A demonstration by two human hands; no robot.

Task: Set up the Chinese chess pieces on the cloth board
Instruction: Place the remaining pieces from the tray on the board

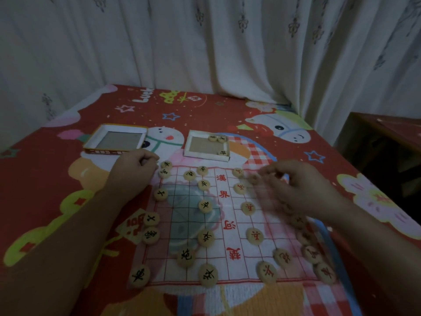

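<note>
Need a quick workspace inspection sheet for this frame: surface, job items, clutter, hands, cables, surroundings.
Surface: red cartoon-print cover, flat.
Job items: cloth board with black-marked pieces on its left half, red-marked on its right; white tray holds three pieces.
Clutter: orange-edged box lid, lying open side up beside the tray.
Hands: left hand curled at the board's far left corner; right hand motion-blurred, a piece at its fingertips.
Cables: nothing seen.
Surroundings: white curtain behind; dark wooden furniture at right.
</note>
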